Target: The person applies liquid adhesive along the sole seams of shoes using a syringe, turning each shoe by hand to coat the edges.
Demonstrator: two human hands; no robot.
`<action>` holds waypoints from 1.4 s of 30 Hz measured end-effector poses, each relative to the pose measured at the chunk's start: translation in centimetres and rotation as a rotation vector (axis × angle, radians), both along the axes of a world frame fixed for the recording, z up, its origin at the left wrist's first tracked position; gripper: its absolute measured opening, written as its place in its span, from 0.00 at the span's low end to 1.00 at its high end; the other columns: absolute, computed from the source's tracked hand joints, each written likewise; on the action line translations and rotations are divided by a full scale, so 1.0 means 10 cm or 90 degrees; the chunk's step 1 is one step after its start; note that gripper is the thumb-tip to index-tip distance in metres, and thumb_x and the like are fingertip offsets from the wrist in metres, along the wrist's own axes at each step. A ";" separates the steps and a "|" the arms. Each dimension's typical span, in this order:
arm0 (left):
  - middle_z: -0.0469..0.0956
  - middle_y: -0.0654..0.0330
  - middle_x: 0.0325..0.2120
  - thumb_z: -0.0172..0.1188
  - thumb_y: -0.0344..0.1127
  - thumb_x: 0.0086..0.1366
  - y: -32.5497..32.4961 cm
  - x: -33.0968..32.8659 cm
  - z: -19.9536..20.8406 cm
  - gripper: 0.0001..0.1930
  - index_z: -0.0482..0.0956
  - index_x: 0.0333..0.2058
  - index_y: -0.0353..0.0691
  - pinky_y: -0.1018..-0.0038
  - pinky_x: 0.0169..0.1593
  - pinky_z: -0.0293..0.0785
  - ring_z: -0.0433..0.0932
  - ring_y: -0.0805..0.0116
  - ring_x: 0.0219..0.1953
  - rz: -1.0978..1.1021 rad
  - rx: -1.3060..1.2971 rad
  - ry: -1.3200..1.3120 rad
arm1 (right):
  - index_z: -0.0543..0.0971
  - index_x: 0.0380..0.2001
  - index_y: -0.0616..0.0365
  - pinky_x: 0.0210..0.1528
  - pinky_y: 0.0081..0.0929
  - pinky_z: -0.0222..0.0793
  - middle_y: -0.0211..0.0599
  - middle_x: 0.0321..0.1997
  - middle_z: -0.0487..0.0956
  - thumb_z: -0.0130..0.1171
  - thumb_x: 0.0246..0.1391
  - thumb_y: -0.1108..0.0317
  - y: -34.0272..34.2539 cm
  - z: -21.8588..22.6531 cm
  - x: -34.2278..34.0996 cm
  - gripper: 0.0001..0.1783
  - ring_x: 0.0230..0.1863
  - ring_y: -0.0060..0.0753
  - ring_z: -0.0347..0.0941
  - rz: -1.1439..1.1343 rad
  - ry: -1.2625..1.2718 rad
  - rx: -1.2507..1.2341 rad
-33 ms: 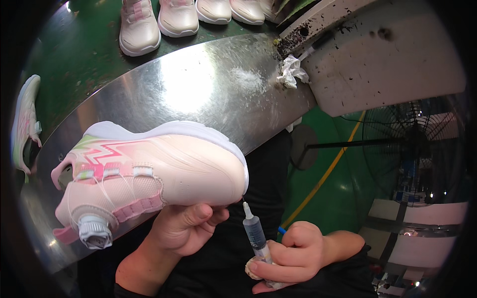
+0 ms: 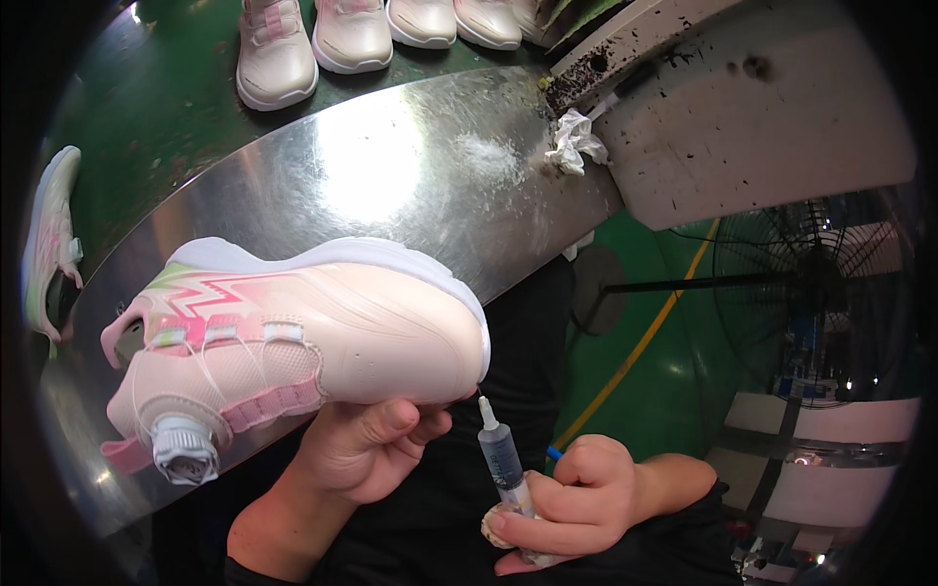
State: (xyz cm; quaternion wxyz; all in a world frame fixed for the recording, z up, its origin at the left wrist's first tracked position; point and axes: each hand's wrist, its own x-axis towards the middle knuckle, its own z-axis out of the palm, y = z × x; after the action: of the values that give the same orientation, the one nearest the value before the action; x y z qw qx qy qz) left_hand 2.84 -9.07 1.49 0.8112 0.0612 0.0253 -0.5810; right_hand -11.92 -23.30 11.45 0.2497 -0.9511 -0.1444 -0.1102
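Note:
A pale pink sneaker (image 2: 391,322) with a white sole lies tipped on its side over the metal worktop's near edge, toe to the right. It has a white dial (image 2: 186,451) with thin laces. My left hand (image 2: 366,444) grips it from below near the toe, with some fingers hidden behind it. In my right hand (image 2: 586,498), closed around its lower part, is a syringe (image 2: 501,454) with grey-blue liquid. The syringe's thin tip points up and meets the toe's lower edge; whether it touches is too small to tell. A thin blue stick (image 2: 554,453) pokes out by my right fingers.
Several more pale sneakers (image 2: 352,34) stand on the green surface beyond the metal worktop (image 2: 264,186); another sneaker (image 2: 51,244) is at far left. Crumpled white tissue (image 2: 575,142) lies by a stained pale panel (image 2: 752,117). A black fan (image 2: 816,273) stands at right.
The sneaker's dial end has shifted very slightly. Both hands and the syringe stay where they were.

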 end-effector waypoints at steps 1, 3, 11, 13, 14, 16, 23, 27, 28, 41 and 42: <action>0.76 0.53 0.46 0.60 0.28 0.61 0.01 0.00 0.00 0.21 0.69 0.54 0.39 0.73 0.49 0.79 0.74 0.58 0.53 -0.005 0.018 0.000 | 0.81 0.40 0.44 0.21 0.17 0.46 0.19 0.27 0.73 0.68 0.41 0.48 0.01 -0.02 0.01 0.22 0.23 0.22 0.54 -0.007 -0.018 -0.011; 0.77 0.52 0.45 0.61 0.30 0.61 0.03 -0.01 0.01 0.24 0.67 0.55 0.38 0.73 0.48 0.81 0.72 0.53 0.54 -0.008 0.036 -0.002 | 0.81 0.38 0.40 0.20 0.16 0.44 0.16 0.25 0.71 0.67 0.42 0.48 0.02 -0.04 0.02 0.19 0.23 0.21 0.50 -0.013 -0.037 -0.022; 0.75 0.54 0.48 0.59 0.28 0.62 0.05 0.05 0.05 0.22 0.68 0.54 0.39 0.74 0.48 0.79 0.75 0.61 0.52 -0.012 0.047 0.018 | 0.81 0.39 0.42 0.21 0.17 0.46 0.17 0.25 0.71 0.68 0.41 0.48 0.01 -0.10 0.01 0.21 0.23 0.21 0.53 0.001 -0.030 -0.044; 0.75 0.53 0.48 0.59 0.28 0.62 0.06 0.03 0.07 0.22 0.68 0.55 0.39 0.73 0.48 0.78 0.75 0.61 0.52 -0.017 0.062 0.023 | 0.81 0.39 0.44 0.22 0.18 0.46 0.17 0.25 0.71 0.68 0.40 0.47 -0.03 -0.08 0.02 0.23 0.22 0.20 0.53 0.044 -0.029 -0.017; 0.75 0.53 0.48 0.58 0.27 0.62 0.09 0.06 0.03 0.22 0.68 0.55 0.39 0.72 0.49 0.78 0.75 0.61 0.52 -0.021 0.081 0.032 | 0.80 0.37 0.45 0.22 0.19 0.46 0.18 0.24 0.71 0.69 0.39 0.45 -0.02 -0.10 0.11 0.24 0.20 0.19 0.53 0.030 -0.097 0.013; 0.75 0.54 0.47 0.58 0.25 0.62 0.15 0.05 -0.05 0.20 0.70 0.53 0.38 0.69 0.51 0.76 0.75 0.61 0.52 -0.050 0.033 0.014 | 0.74 0.38 0.47 0.23 0.20 0.46 0.22 0.25 0.70 0.71 0.33 0.38 -0.16 -0.12 0.02 0.33 0.20 0.21 0.55 0.031 -0.133 -0.020; 0.68 0.51 0.55 0.65 0.23 0.48 1.19 -0.21 0.16 0.43 0.52 0.63 0.35 0.60 0.62 0.62 0.67 0.57 0.59 -0.024 0.274 0.050 | 0.73 0.43 0.56 0.35 0.30 0.56 0.30 0.31 0.76 0.71 0.34 0.42 -0.62 -0.60 0.53 0.38 0.28 0.32 0.68 -0.106 -0.123 0.018; 0.68 0.48 0.54 0.65 0.26 0.45 1.48 -0.10 0.27 0.45 0.52 0.62 0.30 0.62 0.59 0.66 0.70 0.55 0.56 0.088 0.358 -0.095 | 0.75 0.44 0.55 0.39 0.29 0.57 0.31 0.37 0.77 0.74 0.31 0.49 -0.71 -0.86 0.95 0.36 0.31 0.33 0.67 -0.140 -0.090 0.068; 0.69 0.48 0.53 0.66 0.25 0.45 1.45 -0.05 0.28 0.45 0.52 0.61 0.27 0.64 0.58 0.68 0.72 0.57 0.55 0.117 0.377 -0.148 | 0.75 0.44 0.55 0.39 0.29 0.58 0.31 0.37 0.77 0.74 0.31 0.50 -0.71 -0.87 1.03 0.36 0.30 0.33 0.65 -0.148 -0.106 0.074; 0.73 0.49 0.47 0.58 0.32 0.59 0.63 1.97 0.29 0.23 0.65 0.52 0.33 0.68 0.54 0.71 0.75 0.54 0.48 0.187 0.554 -0.630 | 0.77 0.41 0.54 0.35 0.28 0.58 0.28 0.32 0.78 0.75 0.29 0.49 -0.73 -0.99 1.23 0.34 0.27 0.32 0.63 -0.200 -0.129 0.137; 0.72 0.49 0.47 0.61 0.33 0.56 0.85 2.23 0.25 0.25 0.65 0.52 0.33 0.67 0.55 0.70 0.74 0.56 0.49 0.257 0.670 -0.794 | 0.77 0.41 0.54 0.35 0.28 0.58 0.28 0.32 0.78 0.75 0.29 0.49 -0.72 -0.98 1.25 0.34 0.27 0.32 0.63 -0.202 -0.130 0.150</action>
State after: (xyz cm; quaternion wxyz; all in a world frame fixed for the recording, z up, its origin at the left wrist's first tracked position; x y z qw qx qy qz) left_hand 25.17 -0.55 4.00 0.6301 0.7361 -0.1496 -0.1966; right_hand 0.58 -30.52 1.66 0.3224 -0.9102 -0.0033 -0.2598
